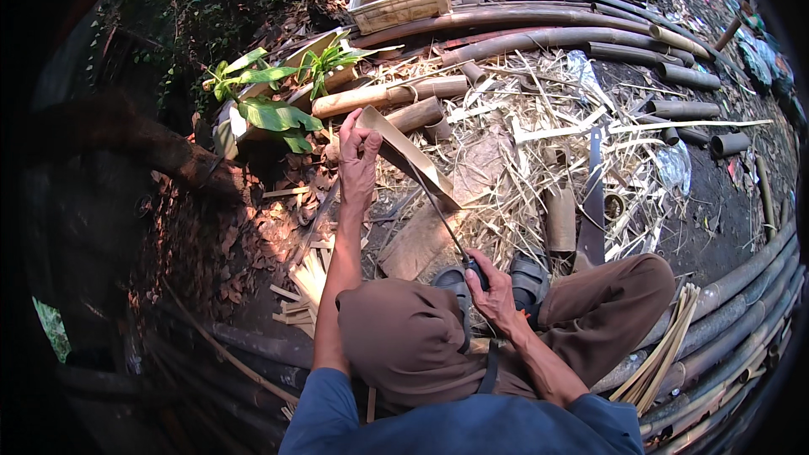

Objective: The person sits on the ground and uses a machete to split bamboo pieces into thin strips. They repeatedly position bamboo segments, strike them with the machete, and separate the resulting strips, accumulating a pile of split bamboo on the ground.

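My left hand (358,164) grips the upper end of a split bamboo piece (411,152), holding it tilted out in front of my left knee. Its pale cut side faces partly up. In my right hand (495,293) is the dark handle of a long, thin-bladed knife (442,217). The blade slants up and away to the left, and its far end reaches the bamboo piece; whether it cuts in or only rests there I cannot tell. Beneath both lies a flat wooden block (421,240) on the ground, between my left knee and the shavings.
Pale shavings (539,109) cover the ground ahead. A handsaw (593,202) stands near a short bamboo section (559,219) by my right foot. Split slats (310,282) lie left, thin strips (661,354) right. Long bamboo poles (548,38) and a plastic crate (400,2) are farther off.
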Available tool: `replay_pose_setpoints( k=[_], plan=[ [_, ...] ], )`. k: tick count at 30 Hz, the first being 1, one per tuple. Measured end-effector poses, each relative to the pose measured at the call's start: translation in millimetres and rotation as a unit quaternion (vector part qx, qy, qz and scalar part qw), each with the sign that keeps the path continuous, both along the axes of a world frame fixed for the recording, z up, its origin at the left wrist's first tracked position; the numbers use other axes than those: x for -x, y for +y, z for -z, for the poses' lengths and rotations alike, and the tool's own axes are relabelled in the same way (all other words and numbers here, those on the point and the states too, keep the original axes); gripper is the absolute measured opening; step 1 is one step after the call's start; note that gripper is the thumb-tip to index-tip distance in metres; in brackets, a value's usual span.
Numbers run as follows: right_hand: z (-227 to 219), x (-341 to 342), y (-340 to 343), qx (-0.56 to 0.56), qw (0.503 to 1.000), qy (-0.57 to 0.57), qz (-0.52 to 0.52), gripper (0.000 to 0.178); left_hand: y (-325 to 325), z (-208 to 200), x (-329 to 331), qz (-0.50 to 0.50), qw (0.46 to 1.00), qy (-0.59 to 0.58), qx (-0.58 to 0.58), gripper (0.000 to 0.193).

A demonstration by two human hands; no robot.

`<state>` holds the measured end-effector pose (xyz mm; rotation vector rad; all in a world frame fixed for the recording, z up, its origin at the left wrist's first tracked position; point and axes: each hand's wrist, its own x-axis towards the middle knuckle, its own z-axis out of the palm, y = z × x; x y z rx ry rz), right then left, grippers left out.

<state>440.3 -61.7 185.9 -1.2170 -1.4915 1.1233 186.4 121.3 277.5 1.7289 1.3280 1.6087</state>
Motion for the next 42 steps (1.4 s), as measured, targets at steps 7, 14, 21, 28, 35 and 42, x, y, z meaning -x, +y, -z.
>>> replay_pose_setpoints(
  k=[7,14,21,28,35,42],
  plan=[
    [7,-1,2,-0.010,1.000,-0.021,0.013,0.035,3,2,-10,-0.003,1.000,0.012,-0.008,0.033],
    [14,-3,6,-0.011,0.999,-0.029,0.040,0.035,2,0,-12,0.021,0.999,-0.032,0.012,0.032],
    [5,29,35,-0.004,0.999,-0.009,0.040,0.036,-16,4,-47,-0.040,0.999,0.013,-0.035,0.033],
    [102,20,43,0.172,0.981,-0.035,0.079,0.034,-14,-3,-47,-0.010,0.999,-0.004,-0.033,0.029],
    [150,14,13,0.167,0.974,-0.111,0.103,0.033,13,16,8,0.033,0.998,-0.045,0.016,0.027],
    [23,9,20,0.074,0.995,-0.036,0.055,0.041,37,32,33,-0.006,0.960,-0.268,0.084,0.022]
  ],
)
